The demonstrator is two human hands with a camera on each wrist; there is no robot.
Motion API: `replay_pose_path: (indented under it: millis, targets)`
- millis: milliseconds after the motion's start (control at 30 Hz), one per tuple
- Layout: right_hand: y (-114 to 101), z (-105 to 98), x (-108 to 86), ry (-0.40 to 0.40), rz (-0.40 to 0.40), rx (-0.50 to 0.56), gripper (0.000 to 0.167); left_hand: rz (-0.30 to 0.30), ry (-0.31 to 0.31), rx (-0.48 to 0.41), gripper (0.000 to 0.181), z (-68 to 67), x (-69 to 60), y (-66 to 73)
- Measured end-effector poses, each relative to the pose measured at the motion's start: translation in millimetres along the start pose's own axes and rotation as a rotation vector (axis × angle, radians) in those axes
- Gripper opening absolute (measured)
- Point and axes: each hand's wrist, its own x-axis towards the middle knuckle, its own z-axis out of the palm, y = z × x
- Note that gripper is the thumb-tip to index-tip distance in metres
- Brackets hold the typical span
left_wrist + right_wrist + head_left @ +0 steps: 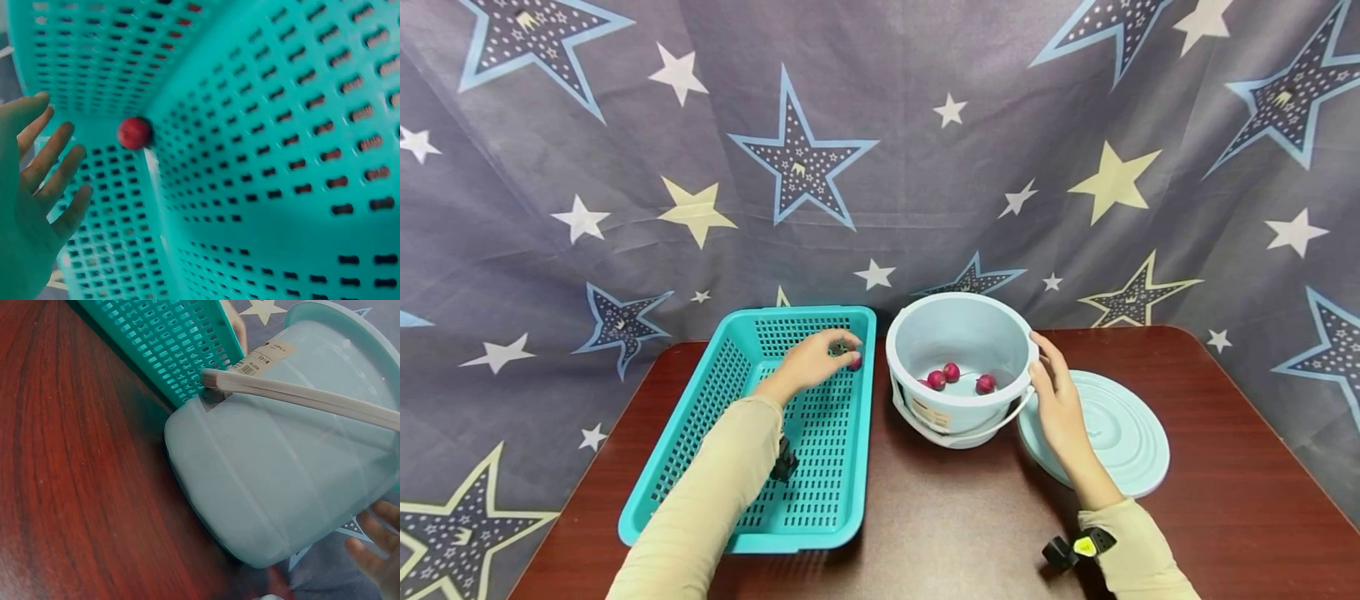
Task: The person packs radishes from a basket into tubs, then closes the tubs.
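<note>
My left hand [815,358] reaches into the far right part of a turquoise slotted basket [867,417]. Close to its fingers is a red radish [855,363]. In the left wrist view the fingers are spread, and the radish [134,133] lies apart from them against the basket's wall. My right hand [1058,408] touches the right side of a pale blue bucket [955,408] at its rim, with fairly straight fingers. Several red radishes [985,384] lie on the bucket's bottom. In the right wrist view the right hand [378,547] is beside the bucket's wall.
A round pale blue lid [1120,433] lies on the dark red wooden table [955,517], right of the bucket. The bucket's white handle [955,437] hangs down in front. A grey curtain [880,258] with stars hangs behind the table.
</note>
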Motion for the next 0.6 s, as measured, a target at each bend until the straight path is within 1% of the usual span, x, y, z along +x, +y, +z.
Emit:
replay_pose_path:
  millis: [67,133,300,467,600]
  targets:
    - [0,0,-0.5,0.004,0.002,-0.004,0.043,-0.026,-0.027,-0.004,0.030,4.1,3.9,-7.2]
    - [1,-1,-0.9,0.004,0.006,-0.005,0.044,-0.058,-0.041,-0.012,0.032,7.3,7.0,-13.1]
    - [3,0,-1.6,-0.001,0.010,0.004,0.043,-0.138,-0.052,-0.005,0.033,12.2,10.1,-21.2]
    - [1,0,-1.1,0.000,0.012,0.001,0.043,-0.163,-0.056,0.032,0.032,16.2,11.3,-21.9]
    - [0,0,-0.5,0.000,0.012,-0.003,0.043,-0.151,-0.053,0.076,0.029,21.7,14.8,-23.4]
